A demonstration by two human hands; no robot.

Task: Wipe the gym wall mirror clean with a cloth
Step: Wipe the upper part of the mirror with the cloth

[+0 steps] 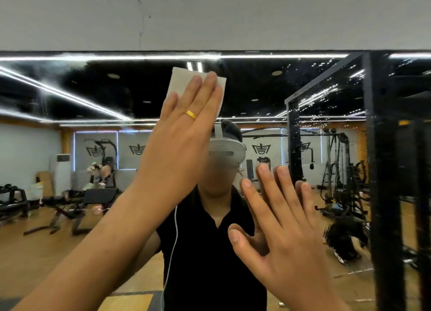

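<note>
Fingers (202,93) flat on folded white cloth (179,80)

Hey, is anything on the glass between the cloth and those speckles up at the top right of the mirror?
Nothing visible. The left hand presses the cloth flat on the mirror, bare glass runs across to the speckles, and the right hand rests lower down.

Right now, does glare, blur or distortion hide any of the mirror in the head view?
Head view: reflected ceiling light strips streak the mirror brightly but hide little; hazy smear at its upper left; bright specks upper right; left hand pressing the cloth and right hand are sharp; the wide-angle lens makes the near left forearm loom large.
</note>
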